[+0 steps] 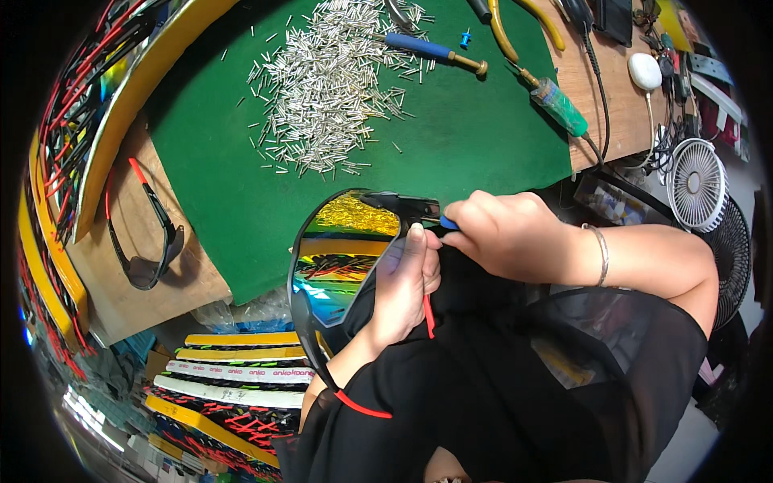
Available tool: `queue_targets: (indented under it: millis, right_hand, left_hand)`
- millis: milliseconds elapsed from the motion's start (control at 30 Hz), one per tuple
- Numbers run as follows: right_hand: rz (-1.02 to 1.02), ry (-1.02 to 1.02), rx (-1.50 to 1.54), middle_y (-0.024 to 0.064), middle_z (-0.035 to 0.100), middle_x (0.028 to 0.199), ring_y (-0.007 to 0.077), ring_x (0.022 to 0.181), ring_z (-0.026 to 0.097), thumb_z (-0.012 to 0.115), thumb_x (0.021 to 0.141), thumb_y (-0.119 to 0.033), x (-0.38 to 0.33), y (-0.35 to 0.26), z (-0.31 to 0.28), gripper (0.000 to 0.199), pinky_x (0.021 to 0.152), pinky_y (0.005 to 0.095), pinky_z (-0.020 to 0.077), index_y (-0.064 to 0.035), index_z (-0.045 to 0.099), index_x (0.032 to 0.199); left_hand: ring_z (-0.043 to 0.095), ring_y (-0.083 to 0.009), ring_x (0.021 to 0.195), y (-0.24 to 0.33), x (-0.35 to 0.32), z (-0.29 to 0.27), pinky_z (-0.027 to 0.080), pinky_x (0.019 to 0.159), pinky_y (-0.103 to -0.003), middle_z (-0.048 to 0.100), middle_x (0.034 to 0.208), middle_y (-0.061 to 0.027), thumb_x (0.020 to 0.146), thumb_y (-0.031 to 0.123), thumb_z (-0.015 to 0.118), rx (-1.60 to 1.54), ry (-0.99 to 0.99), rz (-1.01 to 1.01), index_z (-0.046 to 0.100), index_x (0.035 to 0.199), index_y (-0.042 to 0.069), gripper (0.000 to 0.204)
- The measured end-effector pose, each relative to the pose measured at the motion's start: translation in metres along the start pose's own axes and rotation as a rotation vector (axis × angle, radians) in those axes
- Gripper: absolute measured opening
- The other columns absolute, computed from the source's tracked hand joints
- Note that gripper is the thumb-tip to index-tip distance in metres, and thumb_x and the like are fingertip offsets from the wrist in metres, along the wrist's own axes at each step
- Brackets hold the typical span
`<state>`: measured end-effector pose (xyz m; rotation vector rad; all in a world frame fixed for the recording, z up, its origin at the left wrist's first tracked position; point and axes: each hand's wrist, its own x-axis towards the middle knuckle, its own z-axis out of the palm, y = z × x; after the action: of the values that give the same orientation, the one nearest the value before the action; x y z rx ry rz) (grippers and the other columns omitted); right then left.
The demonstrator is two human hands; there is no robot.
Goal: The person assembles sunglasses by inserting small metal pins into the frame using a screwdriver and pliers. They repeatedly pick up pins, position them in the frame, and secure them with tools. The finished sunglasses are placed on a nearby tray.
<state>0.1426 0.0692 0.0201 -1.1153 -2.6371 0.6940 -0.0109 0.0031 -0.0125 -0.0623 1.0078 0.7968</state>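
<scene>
A pair of wraparound sunglasses [326, 278] with a mirrored lens and black, red-tipped temples is gripped by my left hand [403, 286] near the green mat's front edge. My left thumb and fingers pinch the frame close to a temple hinge [407, 205]. Closed around a small blue-handled screwdriver [449, 223], my right hand [503, 237] brings its thin metal shaft up to that hinge. Whether the tip touches a screw is too small to tell. A large pile of short silver pins [322, 88] is spread over the green mat [483, 145].
A blue-handled tool [419, 46], a blue push pin [465, 39], yellow-handled pliers [503, 32] and a green-handled soldering iron [561, 109] lie beyond. Another pair of sunglasses [149, 266] rests at left. Racks [225, 370] of red-tipped temples stand lower left; a white fan [696, 185] is at right.
</scene>
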Motion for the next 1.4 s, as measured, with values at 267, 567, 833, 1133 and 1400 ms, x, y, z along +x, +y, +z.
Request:
queue_targets:
  millis: [267,567,833,1133,1400]
  right_hand:
    - [-0.004,-0.230,-0.033,0.0019,0.040,0.057,0.0154,0.045,0.046,0.055,0.077,-0.017,-0.002,0.004,0.000,0.013,0.043,0.0269,0.0388,-0.0087,0.051,0.069]
    - [0.840,-0.378,0.921,0.0095,0.055,0.057,0.0136,0.053,0.052,0.058,0.081,-0.020,0.023,0.000,-0.019,0.024,0.051,0.0271,0.0404,0.0035,0.055,0.077]
    - [0.182,0.025,0.177,0.0148,0.055,0.079,0.0311,0.075,0.056,0.052,0.080,-0.010,0.020,0.028,-0.048,0.015,0.065,0.0377,0.0444,-0.0011,0.050,0.092]
    - [-0.073,0.337,0.095,0.0159,0.052,0.094,0.0306,0.082,0.052,0.063,0.074,-0.011,0.044,0.011,-0.035,0.043,0.073,0.0362,0.0436,0.0013,0.047,0.112]
    - [0.099,-0.019,0.692,0.0092,0.058,0.071,0.0152,0.060,0.052,0.053,0.084,-0.011,0.068,-0.018,-0.020,0.012,0.058,0.0276,0.0434,0.0005,0.055,0.086]
  left_hand:
    - [0.025,-0.0046,0.041,-0.003,-0.001,0.002,0.020,0.038,-0.019,0.034,0.052,0.0034,0.093,0.033,0.041,0.078,-0.038,0.013,0.048,0.076,0.005,0.033]
    - [0.026,-0.0038,0.041,-0.006,-0.001,0.001,0.021,0.038,-0.018,0.036,0.053,0.0037,0.093,0.030,0.040,-0.003,0.008,0.019,0.048,0.082,0.006,0.027]
    - [0.030,-0.0017,0.046,0.022,-0.028,0.003,0.026,0.040,-0.015,0.046,0.066,0.0013,0.093,0.019,0.042,-0.022,-0.049,0.063,0.049,0.096,0.003,0.018]
    - [0.047,-0.0057,0.052,0.034,-0.028,0.005,0.040,0.046,-0.017,0.059,0.076,-0.0049,0.092,0.023,0.043,0.111,-0.001,0.335,0.052,0.096,0.000,0.025]
    - [0.057,-0.0103,0.069,0.050,-0.035,-0.007,0.047,0.061,-0.022,0.060,0.089,-0.0073,0.092,0.022,0.044,0.603,-0.048,0.432,0.053,0.100,-0.002,0.028]
